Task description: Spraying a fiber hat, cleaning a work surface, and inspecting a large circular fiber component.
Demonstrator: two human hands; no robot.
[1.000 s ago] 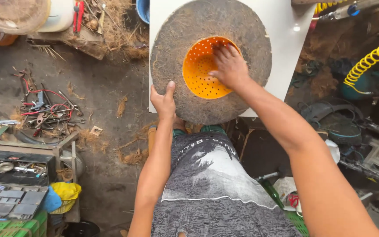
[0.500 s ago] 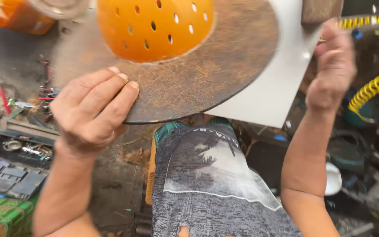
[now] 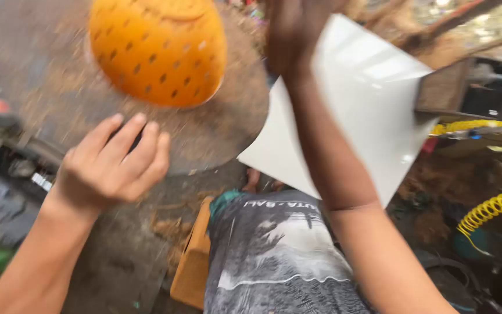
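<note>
Rusty round disc with its orange perforated dome is sitting at eleven o'clock; our left hand is curling half-open beneath its rim, our right hand is blurring, grip untellable, by the white panel

Daylight was bright and soft. Glare washed the white board. Motion blur smeared the orange perforated bowl, the rusty disc and the edges; shadows stayed faint.
</note>
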